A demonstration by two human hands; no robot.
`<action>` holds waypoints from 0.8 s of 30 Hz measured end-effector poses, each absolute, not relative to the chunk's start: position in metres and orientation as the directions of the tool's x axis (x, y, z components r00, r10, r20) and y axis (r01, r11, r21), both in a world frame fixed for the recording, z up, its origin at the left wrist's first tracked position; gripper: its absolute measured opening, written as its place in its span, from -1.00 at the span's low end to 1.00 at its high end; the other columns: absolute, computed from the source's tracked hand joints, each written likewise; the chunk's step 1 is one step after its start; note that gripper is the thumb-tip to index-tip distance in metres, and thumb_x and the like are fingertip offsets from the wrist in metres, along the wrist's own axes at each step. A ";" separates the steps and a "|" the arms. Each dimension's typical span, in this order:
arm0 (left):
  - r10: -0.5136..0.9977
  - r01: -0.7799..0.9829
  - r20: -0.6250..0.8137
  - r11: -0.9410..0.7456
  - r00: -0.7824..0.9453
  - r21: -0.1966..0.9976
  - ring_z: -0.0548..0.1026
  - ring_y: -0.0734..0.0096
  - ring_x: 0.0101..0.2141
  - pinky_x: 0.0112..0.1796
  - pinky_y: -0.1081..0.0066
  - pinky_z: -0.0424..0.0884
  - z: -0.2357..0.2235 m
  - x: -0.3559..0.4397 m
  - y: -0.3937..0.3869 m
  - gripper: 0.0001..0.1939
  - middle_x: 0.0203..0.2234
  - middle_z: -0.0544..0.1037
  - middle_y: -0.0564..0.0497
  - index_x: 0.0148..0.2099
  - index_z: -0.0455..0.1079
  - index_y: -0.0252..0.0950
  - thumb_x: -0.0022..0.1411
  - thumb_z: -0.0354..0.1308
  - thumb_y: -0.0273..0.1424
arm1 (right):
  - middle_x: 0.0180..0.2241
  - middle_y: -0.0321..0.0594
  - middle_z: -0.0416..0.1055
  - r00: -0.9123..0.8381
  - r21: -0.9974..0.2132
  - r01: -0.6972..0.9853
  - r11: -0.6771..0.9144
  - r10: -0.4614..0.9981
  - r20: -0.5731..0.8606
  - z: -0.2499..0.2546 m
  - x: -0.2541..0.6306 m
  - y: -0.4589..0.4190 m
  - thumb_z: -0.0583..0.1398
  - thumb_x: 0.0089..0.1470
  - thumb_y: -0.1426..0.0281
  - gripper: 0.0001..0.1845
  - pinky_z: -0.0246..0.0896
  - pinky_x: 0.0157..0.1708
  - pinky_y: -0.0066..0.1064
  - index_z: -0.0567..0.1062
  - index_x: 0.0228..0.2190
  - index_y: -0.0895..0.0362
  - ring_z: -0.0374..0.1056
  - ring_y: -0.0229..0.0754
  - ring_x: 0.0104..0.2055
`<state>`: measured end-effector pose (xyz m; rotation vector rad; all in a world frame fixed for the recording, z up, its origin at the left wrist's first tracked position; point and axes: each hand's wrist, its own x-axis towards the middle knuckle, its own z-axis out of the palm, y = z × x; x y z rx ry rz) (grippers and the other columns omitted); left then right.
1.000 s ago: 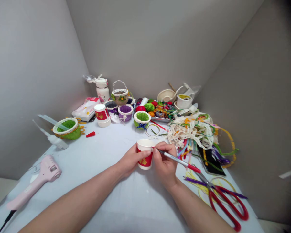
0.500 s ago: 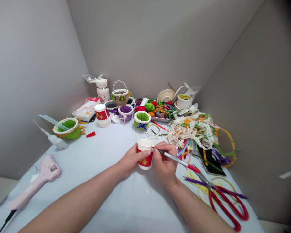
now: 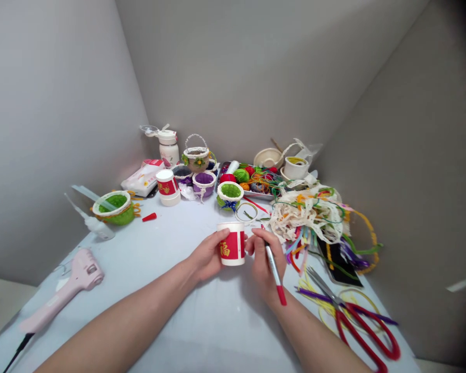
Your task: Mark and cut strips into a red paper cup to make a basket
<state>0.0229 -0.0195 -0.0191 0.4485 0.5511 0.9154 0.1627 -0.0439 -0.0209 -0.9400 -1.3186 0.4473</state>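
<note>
A white paper cup (image 3: 233,247) with a red band and gold lettering stands upright in my left hand (image 3: 208,257), whose thumb presses on its front. My right hand (image 3: 268,257), just right of the cup, is closed around a marker pen (image 3: 272,264) with a grey barrel and a red end. The pen slants, with its red end toward me and its tip pointing away. Whether my right fingertips touch the cup's side, I cannot tell. A red pen cap (image 3: 149,217) lies on the table to the left.
Left are a pink glue gun (image 3: 62,292), a glue bottle (image 3: 99,227) and a green basket (image 3: 120,216). Behind stand small baskets (image 3: 204,185), stacked cups (image 3: 168,188) and a yarn tray (image 3: 264,196). Right lie lace trim (image 3: 306,215), a phone (image 3: 339,264) and red-handled scissors (image 3: 341,305).
My right hand has drawn the pen back from the cup's rim and tipped it steeper. The cup has turned in my left hand, bringing more red band and a seam into view.
</note>
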 end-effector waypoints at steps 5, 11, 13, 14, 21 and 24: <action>0.790 -0.626 -0.256 0.602 0.557 0.496 0.53 0.15 -0.10 0.02 0.13 0.37 -0.014 0.018 -0.019 -0.52 -0.13 0.59 -0.21 0.03 0.44 -0.39 0.16 0.27 -0.19 | -0.45 -0.36 0.38 0.303 -0.876 0.173 0.450 0.822 0.482 -0.020 0.164 -0.037 0.13 0.21 0.37 -0.89 0.27 -0.33 -0.33 0.43 -0.20 0.05 0.35 -0.24 -0.41; 0.759 -0.608 -0.234 0.635 0.608 0.477 0.49 0.09 -0.01 0.03 0.08 0.34 -0.013 0.016 -0.021 -0.49 -0.02 0.54 -0.24 0.10 0.40 -0.37 0.19 0.24 -0.18 | -0.14 -0.15 0.41 0.191 -0.916 0.169 0.364 0.900 0.393 -0.015 0.174 -0.044 0.23 0.12 0.32 -0.73 0.30 -0.16 -0.22 0.35 -0.13 0.05 0.37 -0.11 -0.13; 0.751 -0.602 -0.207 0.636 0.627 0.484 0.50 0.10 -0.02 0.01 0.13 0.35 -0.015 0.017 -0.022 -0.47 -0.02 0.54 -0.25 0.10 0.40 -0.40 0.17 0.27 -0.18 | -0.08 -0.12 0.38 0.114 -0.936 0.147 0.321 0.934 0.338 -0.015 0.178 -0.051 0.26 0.10 0.28 -0.67 0.30 -0.12 -0.20 0.32 -0.11 0.05 0.35 -0.07 -0.07; 0.747 -0.596 -0.202 0.638 0.634 0.488 0.51 0.10 -0.05 -0.02 0.15 0.37 -0.017 0.017 -0.023 -0.45 -0.04 0.55 -0.26 0.09 0.40 -0.41 0.16 0.28 -0.17 | -0.07 -0.13 0.37 0.081 -0.949 0.114 0.293 0.950 0.302 -0.016 0.180 -0.055 0.27 0.09 0.26 -0.64 0.30 -0.12 -0.20 0.31 -0.11 0.04 0.34 -0.07 -0.06; 0.723 -0.540 -0.192 0.641 0.664 0.545 0.54 0.09 -0.12 -0.11 0.22 0.41 -0.025 0.023 -0.028 -0.48 -0.10 0.58 -0.31 0.06 0.41 -0.47 0.19 0.25 -0.18 | -0.33 -0.35 0.26 0.045 -0.988 -0.093 0.124 0.992 0.120 -0.022 0.177 -0.075 0.33 0.01 0.19 -0.55 0.27 -0.27 -0.38 0.22 -0.20 0.00 0.27 -0.21 -0.29; 0.718 -0.507 -0.211 0.638 0.663 0.579 0.53 0.10 -0.10 -0.10 0.20 0.42 -0.024 0.025 -0.030 -0.49 -0.03 0.54 -0.31 0.12 0.38 -0.43 0.26 0.18 -0.17 | -0.31 -0.35 0.25 0.119 -0.986 -0.083 0.143 0.984 0.132 -0.026 0.176 -0.076 0.33 0.01 0.20 -0.55 0.28 -0.26 -0.38 0.20 -0.21 -0.01 0.27 -0.21 -0.26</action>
